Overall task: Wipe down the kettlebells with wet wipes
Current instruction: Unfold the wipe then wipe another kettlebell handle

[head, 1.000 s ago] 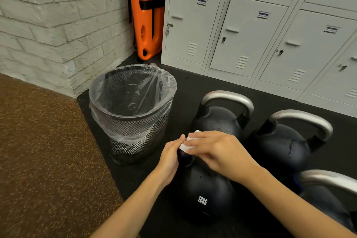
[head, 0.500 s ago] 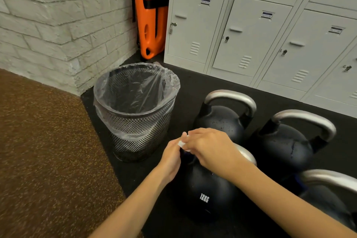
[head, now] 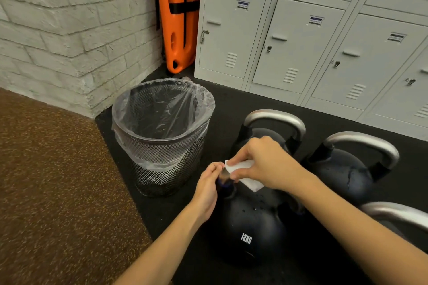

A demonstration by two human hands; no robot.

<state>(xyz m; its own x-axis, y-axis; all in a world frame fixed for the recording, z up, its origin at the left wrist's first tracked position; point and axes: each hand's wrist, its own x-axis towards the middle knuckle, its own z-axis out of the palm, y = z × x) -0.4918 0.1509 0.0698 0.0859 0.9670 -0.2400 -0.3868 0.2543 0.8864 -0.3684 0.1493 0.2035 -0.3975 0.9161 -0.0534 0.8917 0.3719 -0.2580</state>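
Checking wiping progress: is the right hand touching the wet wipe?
Touching. The head view shows the right hand pinching the wet wipe between thumb and fingers.

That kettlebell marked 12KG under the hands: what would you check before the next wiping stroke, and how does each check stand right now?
1. White wet wipe in hand: ok, the right hand pinches it.
2. Wipe on the metal: ok, it lies over the handle of the black 12KG kettlebell.
3. Kettlebell steadied: ok, the left hand grips the handle's left end.
4. Kettlebell upright on the black rubber floor: ok.
5. Body wiped dry: not ok, droplets sit on its top.
6. Black mesh waste bin with clear plastic liner near for the used wipe: ok, it stands just to the left.
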